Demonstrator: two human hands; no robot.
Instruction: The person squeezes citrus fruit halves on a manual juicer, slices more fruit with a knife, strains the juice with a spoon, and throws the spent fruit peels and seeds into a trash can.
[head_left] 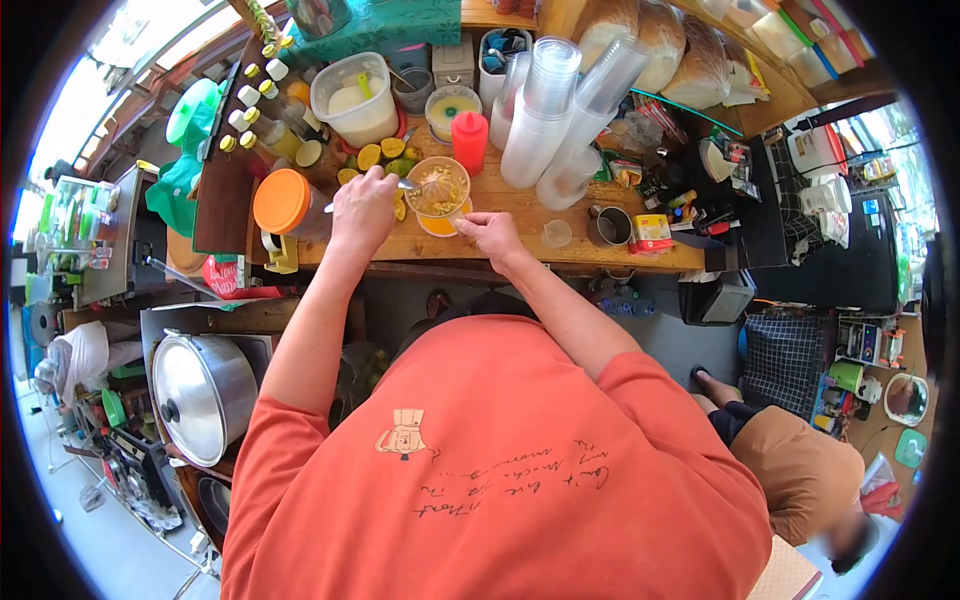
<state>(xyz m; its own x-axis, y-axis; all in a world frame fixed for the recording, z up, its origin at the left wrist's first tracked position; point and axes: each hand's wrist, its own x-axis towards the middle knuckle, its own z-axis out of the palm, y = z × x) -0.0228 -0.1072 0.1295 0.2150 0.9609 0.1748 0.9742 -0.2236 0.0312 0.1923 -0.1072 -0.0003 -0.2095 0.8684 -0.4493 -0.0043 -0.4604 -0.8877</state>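
Note:
My left hand is closed round a metal spoon, whose tip reaches into a small round strainer. Pale pulp and seeds lie in the strainer. The fingers of my right hand pinch the strainer's short handle at its near edge. Beneath the strainer sits a container with an orange rim or contents, mostly hidden. Cut yellow citrus halves lie just behind my left hand. A red squeeze bottle stands behind the strainer, to the right.
An orange-lidded jar and a tape dispenser are at left. Behind are a white tub and a bowl. Stacked plastic cups, a metal cup and a yellow box stand right. Another person is lower right.

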